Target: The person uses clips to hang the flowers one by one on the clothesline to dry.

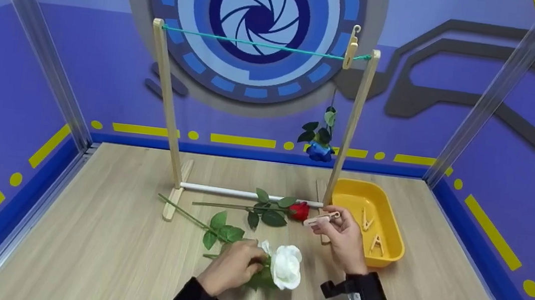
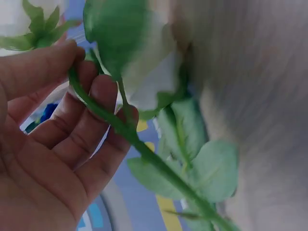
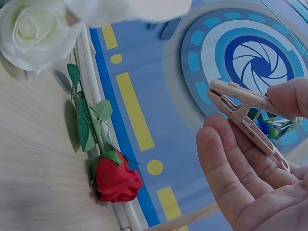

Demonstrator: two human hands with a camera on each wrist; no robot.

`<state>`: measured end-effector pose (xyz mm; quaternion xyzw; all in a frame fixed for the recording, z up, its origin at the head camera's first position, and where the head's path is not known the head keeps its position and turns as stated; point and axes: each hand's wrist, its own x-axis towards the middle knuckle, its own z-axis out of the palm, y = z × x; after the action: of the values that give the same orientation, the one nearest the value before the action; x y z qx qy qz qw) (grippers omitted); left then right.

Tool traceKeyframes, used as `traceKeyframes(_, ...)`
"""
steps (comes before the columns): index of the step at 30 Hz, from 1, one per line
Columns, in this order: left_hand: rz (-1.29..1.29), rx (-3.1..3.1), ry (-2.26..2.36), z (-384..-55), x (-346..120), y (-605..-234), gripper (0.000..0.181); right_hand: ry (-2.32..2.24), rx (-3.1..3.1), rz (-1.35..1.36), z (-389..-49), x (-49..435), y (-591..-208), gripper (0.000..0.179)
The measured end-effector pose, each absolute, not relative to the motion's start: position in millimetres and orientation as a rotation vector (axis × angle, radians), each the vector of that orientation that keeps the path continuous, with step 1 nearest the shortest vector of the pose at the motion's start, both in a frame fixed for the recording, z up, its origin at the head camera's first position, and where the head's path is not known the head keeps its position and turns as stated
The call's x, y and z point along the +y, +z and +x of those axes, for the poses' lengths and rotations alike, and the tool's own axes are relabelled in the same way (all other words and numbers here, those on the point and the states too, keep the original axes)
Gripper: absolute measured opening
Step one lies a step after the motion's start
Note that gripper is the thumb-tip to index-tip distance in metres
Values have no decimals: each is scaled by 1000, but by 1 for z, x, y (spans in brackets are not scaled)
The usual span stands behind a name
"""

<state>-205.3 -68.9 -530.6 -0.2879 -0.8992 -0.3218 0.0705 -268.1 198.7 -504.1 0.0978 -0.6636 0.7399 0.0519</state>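
Note:
My left hand (image 1: 234,266) pinches the green stem (image 2: 159,166) of a white rose (image 1: 286,268) just below its bloom, low over the table. Leaves hang around the fingers, and another white bloom (image 3: 159,7) shows partly, blurred, in the right wrist view. Between thumb and fingers, my right hand (image 1: 345,239) holds a pale wooden clothespin (image 3: 240,115), its tip pointing left. Just left of that hand a red rose (image 1: 299,211) lies on the table, stem to the left. A blue rose (image 1: 319,152) hangs bloom-down below a clothespin (image 1: 350,53) on the green cord (image 1: 259,45).
A wooden frame with two posts (image 1: 168,103) carries the cord; a white bar (image 1: 252,195) joins its feet. At the right stands a yellow tray (image 1: 396,225) with clothespins (image 1: 377,244) inside. Printed walls enclose the table (image 1: 99,251) at the back and sides.

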Motion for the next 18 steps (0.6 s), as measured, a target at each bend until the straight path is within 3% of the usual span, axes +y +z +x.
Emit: traceKeyframes(18, -773, -2726, -640, -219, -37, -549, 25, 2217, -2018, 348, -269, 204, -504, 37)
